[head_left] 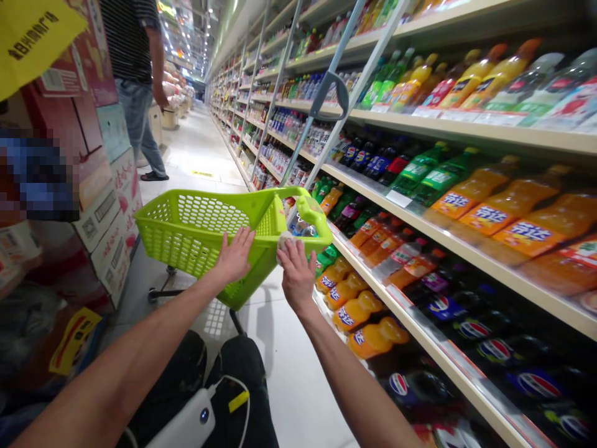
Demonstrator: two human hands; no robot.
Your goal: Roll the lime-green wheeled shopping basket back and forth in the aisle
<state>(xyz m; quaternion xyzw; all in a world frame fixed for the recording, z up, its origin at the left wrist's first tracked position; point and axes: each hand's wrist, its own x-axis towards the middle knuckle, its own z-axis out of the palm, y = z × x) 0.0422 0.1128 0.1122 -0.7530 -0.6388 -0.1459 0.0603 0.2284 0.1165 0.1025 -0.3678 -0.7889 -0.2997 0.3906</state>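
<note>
- Left hand (236,255) was open, fingers spread, flat on the outer wall of the basket (186,233), no grip seen.
- right hand (296,277) was part curled, fingertips (288,247) on the pale round end of a clear bottle (298,224); firm hold or light touch, could not tell.
- Bottle sat at the basket's far end by the green handle (310,214), tilted; fully inside or not, could not tell.
- Basket was lime-green plastic mesh, on wheels, leaning, held between both hands, over the tiled floor (280,348).
- Basket stood beside the shelf (466,249) of Fanta bottles (513,214) and Pepsi bottles (494,351), all in rows.
- White power bank (184,426) lay at lower left, by the person's legs.
- Shopper (133,62) in striped shirt stood well apart, up the aisle.
</note>
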